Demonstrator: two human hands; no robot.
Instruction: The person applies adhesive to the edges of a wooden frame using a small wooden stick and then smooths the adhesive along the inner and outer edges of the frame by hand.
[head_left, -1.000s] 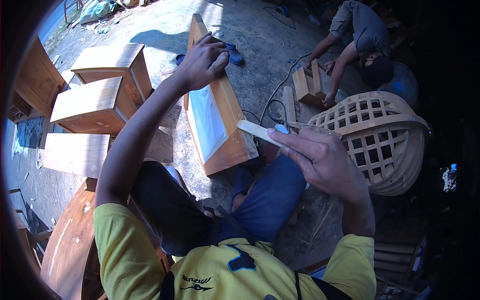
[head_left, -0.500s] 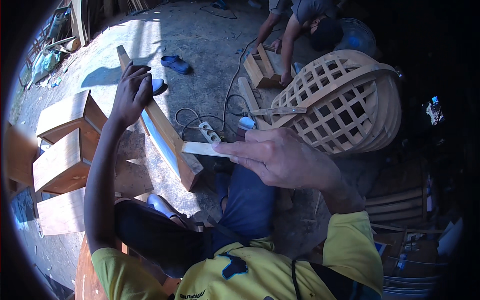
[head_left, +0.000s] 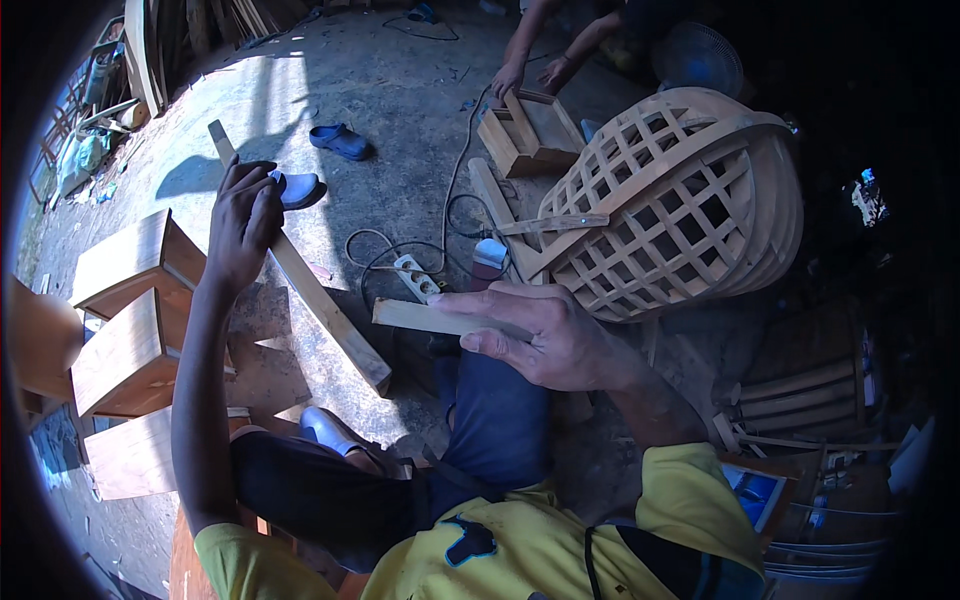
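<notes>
My left hand [head_left: 245, 225] grips a long wooden bar [head_left: 320, 310] near its upper end. The bar slants down toward my knees, and its squared lower end hangs free. In my right hand [head_left: 560, 335] is a short, flat strip of pale wood [head_left: 410, 316], held between the thumb and fingers. Its free end points left toward the bar, with a gap between the two. The fingers cover the strip's other end.
Wooden box-like pieces [head_left: 120, 255] stack at the left. To the right sits a curved wooden lattice frame [head_left: 690, 210]. A power strip [head_left: 415, 277] with cords and blue clogs [head_left: 342, 141] lie on the floor. Another person's hands [head_left: 508, 78] touch a small wooden box [head_left: 530, 135].
The long bar has rolled in my left hand, so its bright side face no longer shows. My right hand and strip have shifted slightly down and right. The other person has moved back.
</notes>
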